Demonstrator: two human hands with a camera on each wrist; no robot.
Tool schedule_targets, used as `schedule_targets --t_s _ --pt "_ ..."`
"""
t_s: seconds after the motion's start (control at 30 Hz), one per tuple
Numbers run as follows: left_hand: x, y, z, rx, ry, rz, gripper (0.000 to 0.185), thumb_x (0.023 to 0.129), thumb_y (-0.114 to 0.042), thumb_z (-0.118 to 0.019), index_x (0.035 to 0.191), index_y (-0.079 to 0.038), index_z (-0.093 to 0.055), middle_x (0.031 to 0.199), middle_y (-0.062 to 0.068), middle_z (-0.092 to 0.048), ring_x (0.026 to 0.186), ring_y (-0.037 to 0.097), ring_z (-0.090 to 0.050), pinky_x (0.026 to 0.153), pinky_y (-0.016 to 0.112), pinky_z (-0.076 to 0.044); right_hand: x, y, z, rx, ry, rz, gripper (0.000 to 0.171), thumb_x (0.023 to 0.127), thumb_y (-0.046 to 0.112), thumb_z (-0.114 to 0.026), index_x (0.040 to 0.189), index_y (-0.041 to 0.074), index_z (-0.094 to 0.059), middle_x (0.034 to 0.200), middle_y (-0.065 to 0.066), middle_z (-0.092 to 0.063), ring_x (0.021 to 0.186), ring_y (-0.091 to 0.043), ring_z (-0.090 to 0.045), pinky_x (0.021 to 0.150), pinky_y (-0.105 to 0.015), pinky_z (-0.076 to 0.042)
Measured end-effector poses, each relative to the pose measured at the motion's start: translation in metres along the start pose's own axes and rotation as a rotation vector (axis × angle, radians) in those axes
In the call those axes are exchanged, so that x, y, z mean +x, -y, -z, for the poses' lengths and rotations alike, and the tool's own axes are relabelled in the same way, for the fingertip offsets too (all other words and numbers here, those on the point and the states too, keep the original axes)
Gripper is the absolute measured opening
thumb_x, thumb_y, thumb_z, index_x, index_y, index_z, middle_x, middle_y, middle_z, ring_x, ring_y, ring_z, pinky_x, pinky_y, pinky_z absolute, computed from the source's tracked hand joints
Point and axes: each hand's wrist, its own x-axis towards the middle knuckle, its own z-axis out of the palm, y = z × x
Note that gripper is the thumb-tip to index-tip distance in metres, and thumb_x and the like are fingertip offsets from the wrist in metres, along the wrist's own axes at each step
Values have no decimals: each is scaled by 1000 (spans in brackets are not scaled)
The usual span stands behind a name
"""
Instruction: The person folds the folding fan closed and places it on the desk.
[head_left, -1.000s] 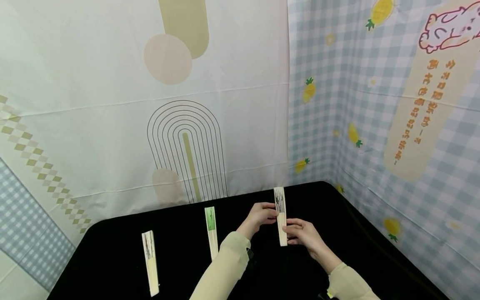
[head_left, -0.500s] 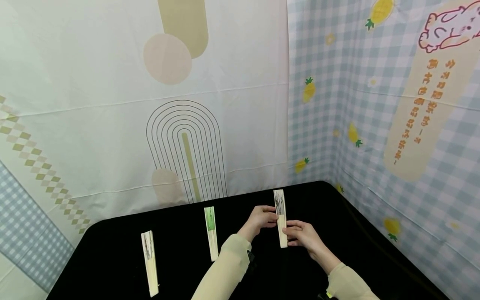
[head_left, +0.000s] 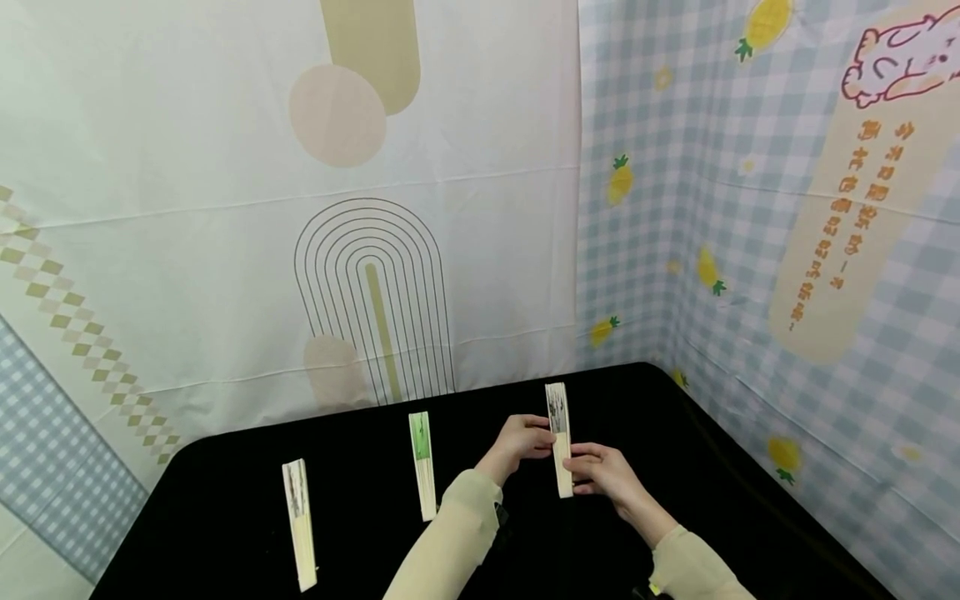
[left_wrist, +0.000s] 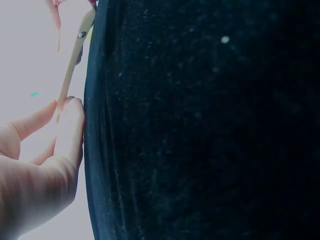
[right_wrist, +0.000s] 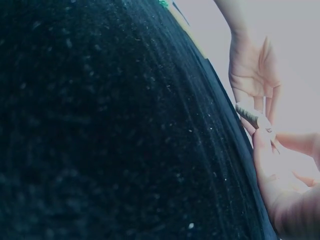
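Both hands hold one folded hand fan [head_left: 557, 408], cream ribs below and a grey-printed leaf above, at the right part of the black table [head_left: 360, 533]. My left hand [head_left: 522, 439] pinches it at its left side near the middle. Lower down, my right hand [head_left: 609, 477] pinches its right edge near the narrow end. In the left wrist view the fan's pale outer rib [left_wrist: 74, 60] and its rivet show beside the left hand [left_wrist: 45, 175]. The right wrist view has the fan's end [right_wrist: 248, 116] between the two hands.
Left of the hands lies a folded fan with a green leaf [head_left: 422, 437]. Farther left is another folded fan with a grey print [head_left: 298, 500]. A pale patterned cloth [head_left: 495, 275] hangs behind the table, and a blue checked one [head_left: 720, 333] at the right.
Both hands and the fan between them have shifted slightly toward the person. Their hold looks the same, and the other two fans stay put.
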Motion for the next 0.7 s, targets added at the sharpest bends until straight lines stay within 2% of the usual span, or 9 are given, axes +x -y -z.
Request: schedule_targets --t_s 0.23,0.47,0.7 --pt "-4 3 -1 22 -4 12 34 90 2 -70 123 7 -65 94 15 -71 83 24 -71 75 39 -62 -2 -3 1 -37 3 -9 49 95 13 -70 133 -13 -54 104 -15 -73 82 -22 -71 69 -34 -61" --pt "-5 8 -2 53 -14 15 32 91 1 -70 123 6 -65 91 14 -70 80 22 -70 75 38 -62 -1 -5 0 -56 17 -19 49 95 16 -70 132 -13 -56 98 -12 -73 78 -24 -71 68 -35 -61" --pt "-8 8 -3 72 -22 14 31 90 3 -70 121 8 -65 90 15 -69 81 23 -71 75 38 -62 0 -7 -1 -87 6 -56 45 95 14 -71 128 -13 -59 93 -11 -70 77 -21 -69 68 -35 -62"
